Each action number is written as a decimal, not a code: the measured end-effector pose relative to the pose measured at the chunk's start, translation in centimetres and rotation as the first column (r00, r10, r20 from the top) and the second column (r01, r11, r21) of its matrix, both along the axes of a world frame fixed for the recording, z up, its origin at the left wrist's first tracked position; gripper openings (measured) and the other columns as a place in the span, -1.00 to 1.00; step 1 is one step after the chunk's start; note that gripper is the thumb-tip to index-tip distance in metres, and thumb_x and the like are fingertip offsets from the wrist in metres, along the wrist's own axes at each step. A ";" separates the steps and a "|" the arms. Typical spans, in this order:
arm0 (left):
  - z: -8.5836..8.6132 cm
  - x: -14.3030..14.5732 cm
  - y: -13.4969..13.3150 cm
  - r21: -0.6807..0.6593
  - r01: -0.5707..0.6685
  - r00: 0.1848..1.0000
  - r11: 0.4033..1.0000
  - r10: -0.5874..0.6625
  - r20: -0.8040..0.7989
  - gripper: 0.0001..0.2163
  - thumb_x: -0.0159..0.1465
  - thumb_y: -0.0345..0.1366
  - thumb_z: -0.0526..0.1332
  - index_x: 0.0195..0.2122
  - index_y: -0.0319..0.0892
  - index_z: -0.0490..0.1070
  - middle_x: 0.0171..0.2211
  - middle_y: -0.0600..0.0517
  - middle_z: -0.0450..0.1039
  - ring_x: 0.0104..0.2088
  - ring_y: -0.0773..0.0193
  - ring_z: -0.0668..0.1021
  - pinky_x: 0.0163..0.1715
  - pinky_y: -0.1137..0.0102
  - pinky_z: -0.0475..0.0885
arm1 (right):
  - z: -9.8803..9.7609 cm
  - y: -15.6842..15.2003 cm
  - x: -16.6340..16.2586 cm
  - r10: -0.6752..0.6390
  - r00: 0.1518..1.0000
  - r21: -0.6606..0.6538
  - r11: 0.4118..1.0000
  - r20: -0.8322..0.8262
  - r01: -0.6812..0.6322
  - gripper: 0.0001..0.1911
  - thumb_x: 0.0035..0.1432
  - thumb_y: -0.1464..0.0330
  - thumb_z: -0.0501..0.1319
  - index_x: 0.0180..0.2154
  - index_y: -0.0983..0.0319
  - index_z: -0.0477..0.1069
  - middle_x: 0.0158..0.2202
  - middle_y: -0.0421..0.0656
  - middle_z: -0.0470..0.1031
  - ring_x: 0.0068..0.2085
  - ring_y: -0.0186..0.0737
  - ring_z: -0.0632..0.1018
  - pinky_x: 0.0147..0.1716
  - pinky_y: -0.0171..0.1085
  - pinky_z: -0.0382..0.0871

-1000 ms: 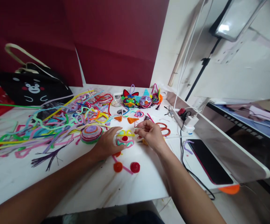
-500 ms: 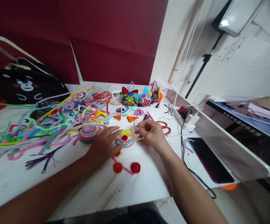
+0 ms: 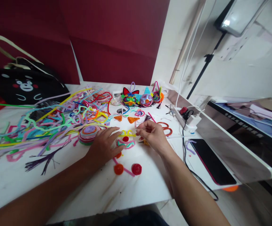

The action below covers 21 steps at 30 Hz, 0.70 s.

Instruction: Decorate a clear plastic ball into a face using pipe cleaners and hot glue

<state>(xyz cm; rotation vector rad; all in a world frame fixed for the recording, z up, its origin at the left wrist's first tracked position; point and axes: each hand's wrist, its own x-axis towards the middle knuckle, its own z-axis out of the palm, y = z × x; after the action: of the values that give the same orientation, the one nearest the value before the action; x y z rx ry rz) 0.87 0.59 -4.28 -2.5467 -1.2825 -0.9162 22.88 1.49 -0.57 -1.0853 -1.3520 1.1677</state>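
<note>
A small clear plastic piece with a face (image 3: 126,141) lies on the table, bearing yellow pipe-cleaner loops, a red round nose and a pink and teal mouth. My left hand (image 3: 105,142) grips its left side, thumb below and fingers above. At its upper right, my right hand (image 3: 151,133) is closed in a pinch; what sits between the fingertips is too small to make out. Just nearer lie an orange coil (image 3: 118,169), a red coil (image 3: 136,169) and a pink pipe cleaner (image 3: 128,171). Two orange triangles (image 3: 133,120) lie beyond the face.
Tangled pipe cleaners (image 3: 62,122) cover the left side, with a striped coil (image 3: 88,133) by my left hand. Decorated ornaments (image 3: 146,99) stand at the back. Orange-handled scissors (image 3: 166,129), a power strip (image 3: 185,121), a black cable (image 3: 184,153) and a phone (image 3: 212,161) are rightward.
Both hands stay almost where they were around the face piece. Only slight finger shifts show, and the camera view has moved a little.
</note>
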 end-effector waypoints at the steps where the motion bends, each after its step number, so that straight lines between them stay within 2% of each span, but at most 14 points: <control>1: 0.0 0.0 0.0 -0.002 -0.004 1.000 1.000 0.004 0.001 -0.62 0.18 -0.10 0.27 -0.02 -0.14 0.40 0.06 -0.18 0.44 0.04 -0.08 0.48 0.02 0.02 0.33 | 0.0 0.0 0.0 0.000 1.000 0.001 1.000 0.000 0.000 -0.84 -0.09 0.33 0.34 -0.42 0.22 0.41 -0.52 -0.23 0.51 -0.52 -0.31 0.50 -0.54 -0.33 0.45; 10: -0.1 0.1 -0.1 -0.019 -0.010 1.000 1.000 0.010 -0.005 -0.62 0.20 -0.10 0.23 0.00 -0.14 0.39 0.07 -0.19 0.43 0.05 -0.08 0.48 0.03 0.03 0.33 | 0.0 -0.1 -0.1 -0.004 1.000 -0.006 1.000 -0.007 0.004 -0.84 -0.10 0.33 0.35 -0.43 0.22 0.41 -0.53 -0.24 0.49 -0.54 -0.32 0.49 -0.54 -0.33 0.44; 15: -0.1 0.1 0.0 -0.101 -0.044 0.999 0.994 0.046 0.016 -0.47 0.17 -0.06 0.24 0.12 -0.17 0.29 0.09 -0.21 0.41 0.09 -0.08 0.46 0.07 0.07 0.32 | 0.0 0.0 -0.1 0.011 1.000 -0.003 1.000 -0.002 -0.011 -0.84 -0.09 0.34 0.34 -0.43 0.22 0.39 -0.52 -0.24 0.49 -0.52 -0.32 0.49 -0.53 -0.34 0.42; 18: -0.3 0.1 0.2 -0.194 -0.074 0.997 0.978 0.078 0.011 -0.36 0.12 0.03 0.25 0.15 -0.22 0.25 0.11 -0.26 0.38 0.10 -0.12 0.45 0.08 0.05 0.32 | -0.3 0.0 0.2 0.067 0.996 0.009 0.998 0.060 -0.068 -0.85 -0.08 0.36 0.33 -0.42 0.21 0.39 -0.50 -0.25 0.48 -0.51 -0.33 0.49 -0.53 -0.36 0.36; 21: -0.7 0.2 0.4 -0.253 -0.081 0.997 0.964 0.082 -0.008 -0.28 0.08 0.08 0.27 0.17 -0.23 0.21 0.11 -0.27 0.38 0.11 -0.13 0.43 0.09 0.04 0.31 | -0.6 -0.2 0.5 0.181 0.962 0.002 0.983 0.205 -0.185 -0.88 -0.07 0.38 0.31 -0.41 0.22 0.41 -0.53 -0.28 0.45 -0.53 -0.37 0.43 -0.55 -0.39 0.28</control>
<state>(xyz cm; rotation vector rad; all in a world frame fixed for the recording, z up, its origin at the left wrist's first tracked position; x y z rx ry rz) 1.08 0.95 -4.98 -2.6528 -1.5863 -0.7849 23.39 1.25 -1.21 -1.1064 -1.6499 1.1965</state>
